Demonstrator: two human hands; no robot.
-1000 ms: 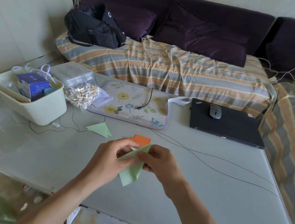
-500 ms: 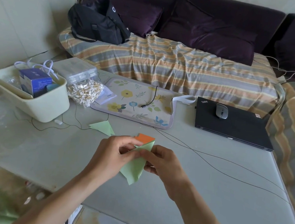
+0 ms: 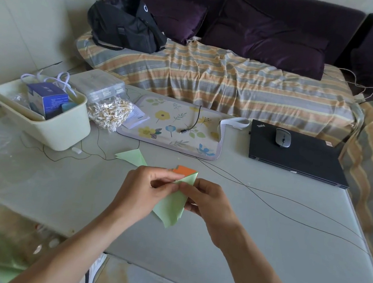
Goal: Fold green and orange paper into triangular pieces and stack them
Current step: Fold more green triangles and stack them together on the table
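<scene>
While both hands are working above the table [image 3: 261, 254], the left hand [image 3: 145, 192] and the right hand [image 3: 206, 204] are meeting fingertip to fingertip on a green paper [image 3: 171, 211]. Each is pinching its upper edge, so neither hand is loose or empty. The sheet is hanging down from that pinch with its point aimed at the near table edge, lifted off the surface, probably so a diagonal crease can be lined up and pressed between the fingers rather than against the tabletop.

Just beyond the pinch, an orange paper [image 3: 184, 171] is lying on the table, partly hidden behind the green sheet's top corner; it is likely waiting close by as the next piece to fold. Beyond the left hand and a little to its left, a green triangle [image 3: 132, 157] is resting flat, seemingly already folded and set aside as the start of the stack.

Farther off beyond the right hand, a closed black laptop [image 3: 300, 157] is sitting with a mouse [image 3: 283, 138] on its lid; the corner of the lid is reading "ThinkPad". Beyond the left hand, a blue box [image 3: 46, 99] is standing in a cream tub [image 3: 61, 130]; its print is too small to read, as is the slip of paper near the flowered mat [image 3: 173, 126].
</scene>
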